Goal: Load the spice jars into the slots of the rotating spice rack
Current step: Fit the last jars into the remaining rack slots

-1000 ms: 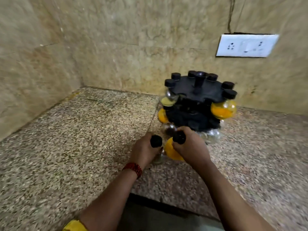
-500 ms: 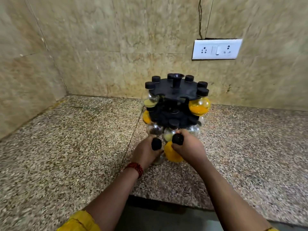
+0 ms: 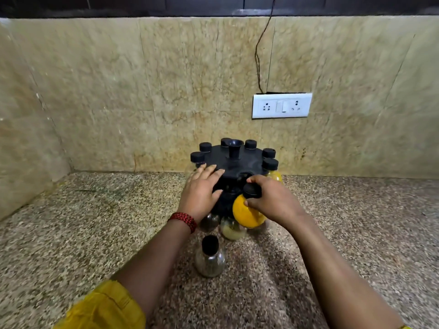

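A black rotating spice rack [image 3: 240, 160] stands on the granite counter near the back wall, with several black-capped jars hanging in its upper and lower slots. My right hand [image 3: 273, 200] grips a round jar of yellow powder [image 3: 247, 213] by its black cap, lifted in front of the rack's near edge. My left hand [image 3: 202, 191] rests flat with spread fingers on the rack's left front rim. A clear jar with dark contents [image 3: 210, 257] stands alone on the counter below my hands. Lower-tier jars [image 3: 231, 230] show beneath the yellow jar.
The speckled granite counter [image 3: 83, 233] runs left and right of the rack. A beige tiled wall stands close behind, with a white socket plate [image 3: 281, 105] and a dangling wire above the rack. A side wall closes the left corner.
My right hand has lifted the yellow jar up to the rack's top tier. My left hand let go of the dark jar, which now stands on the counter, and moved onto the rack.
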